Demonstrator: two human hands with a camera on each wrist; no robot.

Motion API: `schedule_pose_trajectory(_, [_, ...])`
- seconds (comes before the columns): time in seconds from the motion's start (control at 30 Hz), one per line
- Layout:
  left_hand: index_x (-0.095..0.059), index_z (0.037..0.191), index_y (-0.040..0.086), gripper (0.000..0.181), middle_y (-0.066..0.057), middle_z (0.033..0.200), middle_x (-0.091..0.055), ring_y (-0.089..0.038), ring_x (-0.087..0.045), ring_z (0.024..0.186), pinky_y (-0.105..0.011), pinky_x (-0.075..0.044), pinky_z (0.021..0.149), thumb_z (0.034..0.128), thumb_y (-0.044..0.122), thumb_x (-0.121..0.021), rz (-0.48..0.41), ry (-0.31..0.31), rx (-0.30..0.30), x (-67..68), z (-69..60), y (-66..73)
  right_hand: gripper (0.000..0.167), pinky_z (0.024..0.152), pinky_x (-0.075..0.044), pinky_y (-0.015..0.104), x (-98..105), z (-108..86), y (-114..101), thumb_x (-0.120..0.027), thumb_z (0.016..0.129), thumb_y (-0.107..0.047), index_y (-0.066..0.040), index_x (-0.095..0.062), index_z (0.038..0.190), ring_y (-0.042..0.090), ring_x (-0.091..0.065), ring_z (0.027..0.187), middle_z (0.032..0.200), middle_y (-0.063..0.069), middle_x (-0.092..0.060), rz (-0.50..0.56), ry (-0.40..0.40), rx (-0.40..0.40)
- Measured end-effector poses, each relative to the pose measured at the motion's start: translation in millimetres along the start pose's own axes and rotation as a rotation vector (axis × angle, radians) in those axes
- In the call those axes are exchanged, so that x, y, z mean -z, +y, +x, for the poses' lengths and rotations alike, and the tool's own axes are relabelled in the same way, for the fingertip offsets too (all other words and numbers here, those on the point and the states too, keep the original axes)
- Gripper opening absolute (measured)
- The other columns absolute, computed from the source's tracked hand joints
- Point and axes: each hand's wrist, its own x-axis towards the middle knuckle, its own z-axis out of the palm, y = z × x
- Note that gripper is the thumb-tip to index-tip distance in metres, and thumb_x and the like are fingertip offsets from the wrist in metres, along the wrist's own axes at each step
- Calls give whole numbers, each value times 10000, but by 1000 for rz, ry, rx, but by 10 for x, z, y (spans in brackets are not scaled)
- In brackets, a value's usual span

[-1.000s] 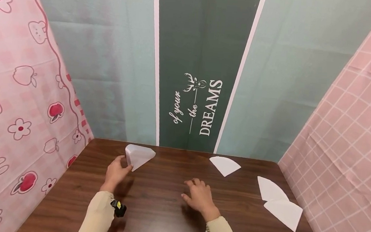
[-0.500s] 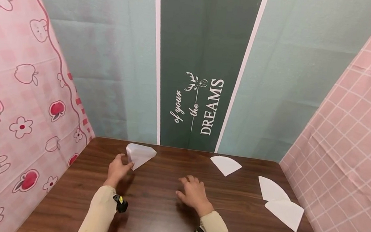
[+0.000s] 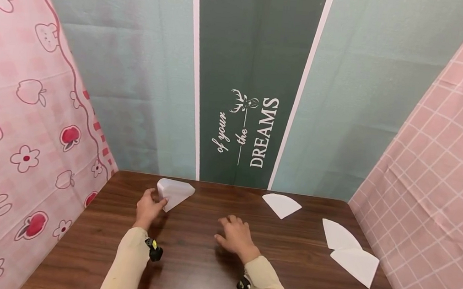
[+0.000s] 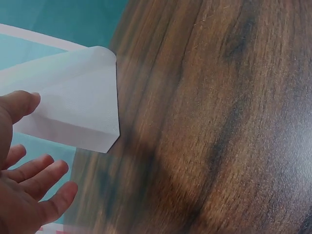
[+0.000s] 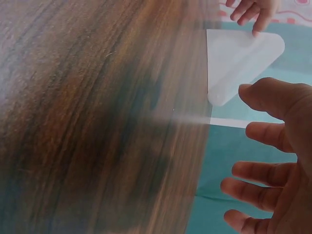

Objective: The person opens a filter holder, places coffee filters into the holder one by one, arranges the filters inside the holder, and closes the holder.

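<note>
A thick white fan-shaped pack (image 3: 176, 192), like a stack of cone coffee filters, lies near the far left edge of the table. At its left side is my left hand (image 3: 149, 209), thumb against the pack. In the left wrist view the other fingers (image 4: 41, 178) are spread below the pack, apart from it. My right hand (image 3: 236, 237) hovers over the middle of the table, fingers loosely bent and holding nothing. Three flat fan-shaped paper filters lie to the right: one filter (image 3: 282, 206) at the back, another filter (image 3: 338, 235) partly overlapping the third filter (image 3: 357, 265).
The brown wooden table (image 3: 188, 260) ends at a green curtain (image 3: 260, 50) with lettering. A pink patterned cloth (image 3: 31, 113) hangs on the left, and a pink checked cloth (image 3: 433, 148) on the right.
My right hand has moved left over the table. The left hand has shifted slightly toward the pack, its thumb further over the near side. The loose filters have stayed put.
</note>
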Motion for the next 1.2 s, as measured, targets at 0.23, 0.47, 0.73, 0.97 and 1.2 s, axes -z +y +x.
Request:
schedule_pose_trajectory(0.23, [-346, 1343, -62, 663, -284, 1140, -558, -419, -492, 1070, -538, -378, 887, 853, 235, -677, 29, -34, -2, -7, 19, -35, 406, 738, -441, 505, -24, 47, -16, -689, 818, -344, -111, -618, 1142, 320, -550, 952, 1071, 133, -570, 7, -16, -7])
schedule_pose_trajectory(0.47, [-437, 1275, -72, 569, -279, 1158, -549, -412, -510, 1054, -525, -401, 868, 865, 250, -664, 54, -57, 6, -37, 12, -46, 402, 744, -444, 497, -66, 52, -43, -681, 831, -336, -103, -622, 1153, 307, -550, 953, 1074, 136, -574, -6, -59, -32])
schedule_pose_trajectory(0.73, [-444, 1269, -64, 542, -274, 1115, -560, -401, -519, 1021, -514, -422, 835, 868, 227, -665, 11, -34, 15, -103, 24, -28, 398, 733, -443, 493, -81, 56, -78, -678, 832, -335, -100, -622, 1147, 305, -554, 947, 1067, 131, -576, -12, -72, -24])
schedule_pose_trajectory(0.97, [-464, 1219, -77, 485, -281, 1090, -565, -403, -527, 1007, -517, -434, 825, 867, 190, -664, 0, -22, 17, -94, -2, -1, 392, 731, -447, 493, -86, 62, -103, -682, 826, -336, -100, -628, 1135, 299, -557, 923, 1062, 128, -584, -20, -54, -6])
schedule_pose_trajectory(1.2, [-469, 1194, -80, 492, -287, 1107, -564, -411, -520, 1025, -513, -426, 850, 845, 193, -684, -3, -15, 20, -113, -18, -7, 388, 720, -433, 482, -92, 39, -111, -690, 817, -337, -105, -633, 1123, 300, -554, 911, 1049, 123, -587, -17, -40, 6])
